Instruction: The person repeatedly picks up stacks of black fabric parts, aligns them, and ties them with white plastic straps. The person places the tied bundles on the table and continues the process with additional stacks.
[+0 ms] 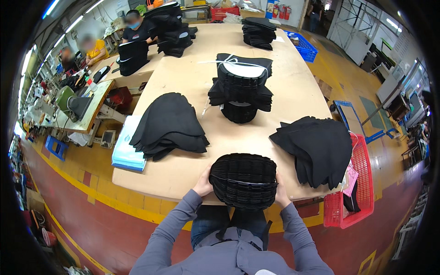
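Note:
At the table's near edge, a thick bundle of black cut fabric pieces (243,170) stands between my two hands, its layered edges facing up with a thin pale line across them. My left hand (204,182) presses against its left side, and my right hand (281,191) grips the right side. Both sets of fingers are partly hidden behind the bundle. Left of it lies a fanned pile of black pieces (169,124); another fanned black pile (318,147) lies to the right. Beyond, black stacks tied with white string (242,85) sit mid-table.
Blue-and-white packets (128,149) lie at the left corner of the tan table (183,73). A red basket (362,178) stands off the right edge. More black stacks (259,33) sit at the far end. Co-workers (134,30) sit at far left, near a green machine (66,98).

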`<state>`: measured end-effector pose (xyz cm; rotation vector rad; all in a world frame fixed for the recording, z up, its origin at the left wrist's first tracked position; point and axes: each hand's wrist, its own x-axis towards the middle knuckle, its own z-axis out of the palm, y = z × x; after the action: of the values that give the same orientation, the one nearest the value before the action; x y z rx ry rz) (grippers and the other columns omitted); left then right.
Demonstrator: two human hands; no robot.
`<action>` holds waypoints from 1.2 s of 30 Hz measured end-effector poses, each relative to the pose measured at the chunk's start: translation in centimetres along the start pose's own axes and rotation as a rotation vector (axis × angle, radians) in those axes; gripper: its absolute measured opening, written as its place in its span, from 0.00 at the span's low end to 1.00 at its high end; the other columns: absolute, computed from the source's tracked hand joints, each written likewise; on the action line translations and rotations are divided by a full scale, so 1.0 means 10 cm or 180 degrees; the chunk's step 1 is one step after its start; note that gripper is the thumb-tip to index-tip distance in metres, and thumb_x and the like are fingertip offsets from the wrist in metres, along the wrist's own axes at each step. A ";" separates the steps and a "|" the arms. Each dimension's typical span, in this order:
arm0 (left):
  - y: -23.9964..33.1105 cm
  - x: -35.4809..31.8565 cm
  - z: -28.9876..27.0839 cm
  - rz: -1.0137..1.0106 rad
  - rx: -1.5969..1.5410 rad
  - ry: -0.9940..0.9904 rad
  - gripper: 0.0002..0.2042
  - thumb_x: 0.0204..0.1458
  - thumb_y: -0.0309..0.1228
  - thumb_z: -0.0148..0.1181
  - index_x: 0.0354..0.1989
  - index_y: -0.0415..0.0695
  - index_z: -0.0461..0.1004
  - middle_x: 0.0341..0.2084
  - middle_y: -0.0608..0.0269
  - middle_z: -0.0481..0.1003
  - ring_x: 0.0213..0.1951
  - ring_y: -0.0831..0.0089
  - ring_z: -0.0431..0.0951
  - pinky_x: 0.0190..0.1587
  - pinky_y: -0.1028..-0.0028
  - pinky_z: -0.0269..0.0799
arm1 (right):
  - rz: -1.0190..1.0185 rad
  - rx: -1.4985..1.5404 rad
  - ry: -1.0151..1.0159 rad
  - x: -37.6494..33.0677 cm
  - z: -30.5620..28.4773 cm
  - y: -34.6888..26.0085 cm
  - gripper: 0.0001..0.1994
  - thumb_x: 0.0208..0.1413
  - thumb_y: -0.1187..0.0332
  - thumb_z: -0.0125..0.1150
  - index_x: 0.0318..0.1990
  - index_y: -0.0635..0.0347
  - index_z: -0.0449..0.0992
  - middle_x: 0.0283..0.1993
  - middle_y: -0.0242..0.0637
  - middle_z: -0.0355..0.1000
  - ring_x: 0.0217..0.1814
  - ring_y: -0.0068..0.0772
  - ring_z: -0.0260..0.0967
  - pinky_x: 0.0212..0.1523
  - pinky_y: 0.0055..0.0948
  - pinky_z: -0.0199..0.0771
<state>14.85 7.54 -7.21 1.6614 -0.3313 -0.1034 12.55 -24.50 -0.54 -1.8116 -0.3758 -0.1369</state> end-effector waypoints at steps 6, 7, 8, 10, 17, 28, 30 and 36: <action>0.21 0.03 -0.03 -0.0154 0.0221 -0.0487 0.42 0.43 0.21 0.72 0.67 0.38 0.53 0.59 0.52 0.67 0.60 0.65 0.67 0.64 0.67 0.62 | 0.0454 -0.0070 -0.0076 -0.07 -0.11 0.42 0.39 0.40 0.68 0.76 0.60 0.64 0.60 0.57 0.46 0.67 0.62 0.38 0.65 0.63 0.35 0.64; 0.27 0.05 -0.04 -0.0337 0.0102 -0.0516 0.42 0.43 0.21 0.72 0.67 0.38 0.53 0.60 0.52 0.66 0.61 0.65 0.66 0.64 0.67 0.62 | 0.0416 -0.0007 -0.0093 -0.03 -0.11 0.35 0.39 0.40 0.67 0.77 0.60 0.63 0.61 0.56 0.47 0.68 0.60 0.40 0.66 0.62 0.35 0.65; 0.04 0.02 -0.05 -0.0573 -0.0509 -0.0335 0.42 0.42 0.22 0.73 0.67 0.37 0.53 0.61 0.51 0.66 0.61 0.64 0.67 0.64 0.67 0.62 | 0.0378 0.0053 -0.0104 0.03 -0.09 0.28 0.39 0.40 0.66 0.77 0.59 0.63 0.61 0.55 0.47 0.69 0.59 0.41 0.67 0.61 0.36 0.66; 0.10 -0.04 -0.10 -0.0739 0.0001 -0.0460 0.38 0.42 0.21 0.72 0.63 0.37 0.60 0.57 0.52 0.70 0.58 0.65 0.70 0.62 0.67 0.65 | 0.0344 -0.0277 -0.0129 -0.03 -0.13 0.25 0.39 0.39 0.63 0.78 0.58 0.62 0.62 0.54 0.48 0.70 0.58 0.44 0.69 0.60 0.37 0.67; 0.32 -0.29 -0.09 -0.0989 -0.0237 0.0091 0.33 0.38 0.19 0.68 0.58 0.37 0.68 0.49 0.57 0.76 0.49 0.64 0.77 0.54 0.67 0.72 | 0.0565 -0.0410 -0.0021 -0.06 -0.15 -0.08 0.41 0.36 0.51 0.78 0.56 0.65 0.67 0.51 0.52 0.71 0.57 0.49 0.68 0.59 0.39 0.68; 1.07 -0.38 0.20 -0.2966 -0.1565 0.0361 0.23 0.50 0.28 0.61 0.56 0.35 0.69 0.47 0.51 0.77 0.46 0.60 0.79 0.52 0.66 0.77 | 0.0102 0.0413 0.2852 -0.07 -1.96 -0.45 0.06 0.59 0.70 0.61 0.39 0.64 0.78 0.32 0.32 0.76 0.34 0.20 0.73 0.36 0.22 0.74; 0.88 -0.44 0.10 -0.3065 -0.1538 0.0505 0.22 0.50 0.29 0.61 0.55 0.35 0.69 0.46 0.50 0.77 0.46 0.59 0.80 0.52 0.65 0.77 | 0.0014 -0.0591 0.4180 -0.06 -2.84 0.03 0.06 0.60 0.70 0.59 0.39 0.63 0.77 0.31 0.32 0.75 0.33 0.22 0.71 0.36 0.25 0.71; 0.85 -0.32 0.15 -0.3382 -0.1342 0.0513 0.24 0.49 0.32 0.62 0.55 0.34 0.70 0.46 0.49 0.77 0.47 0.58 0.79 0.53 0.65 0.75 | 0.2288 -0.1666 0.3172 -0.11 -4.48 2.49 0.17 0.55 0.61 0.59 0.47 0.62 0.79 0.47 0.51 0.77 0.51 0.44 0.75 0.50 0.36 0.73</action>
<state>10.06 6.30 0.62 1.2551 0.6839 -0.7688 24.18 -73.22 -11.51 -2.0106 1.0864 -0.6317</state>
